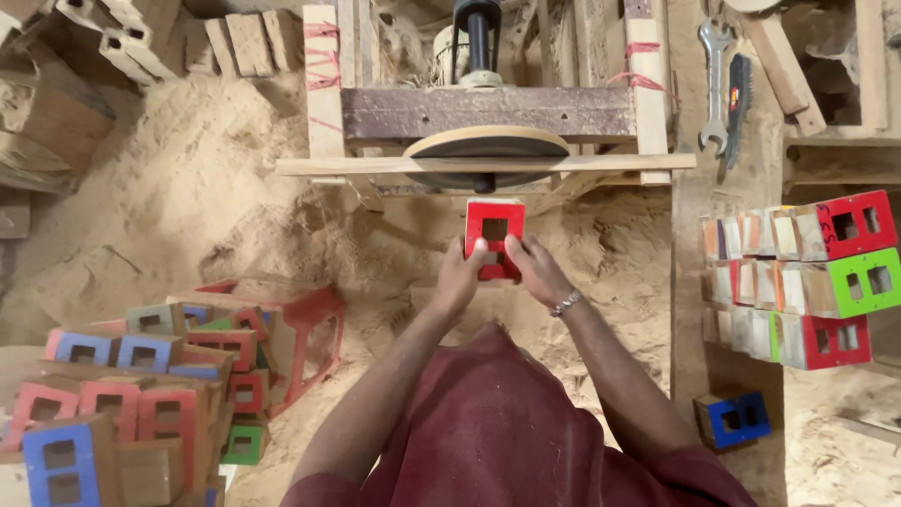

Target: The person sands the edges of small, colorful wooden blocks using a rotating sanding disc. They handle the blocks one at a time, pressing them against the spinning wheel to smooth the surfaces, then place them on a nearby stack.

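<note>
Fingers of both hands pinch the red block (pixel 494 237) from either side, thumbs pressed on its near face, and I hold it up just below the edge of the sanding disc (pixel 486 143) on the wooden stand (pixel 488 113). My left hand (pixel 460 277) takes the lower left corner and my right hand (pixel 535 270), with a bracelet (pixel 566 302) at the wrist, takes the lower right. To do this well, I judge I should keep the grip low on the block, so fingertips stay well away from the disc's rim, hold the block square to the plank (pixel 485 166) beneath the disc, and press lightly and evenly. Too much tilt would likely round a corner. The block looks like a small wooden box painted bright red, with a rectangular window cut in its face and bare wood showing inside. Painted blocks (pixel 141 394) are heaped at my left, more are stacked in rows (pixel 807 277) at my right, and sawdust (pixel 188 188) covers the ground.
</note>
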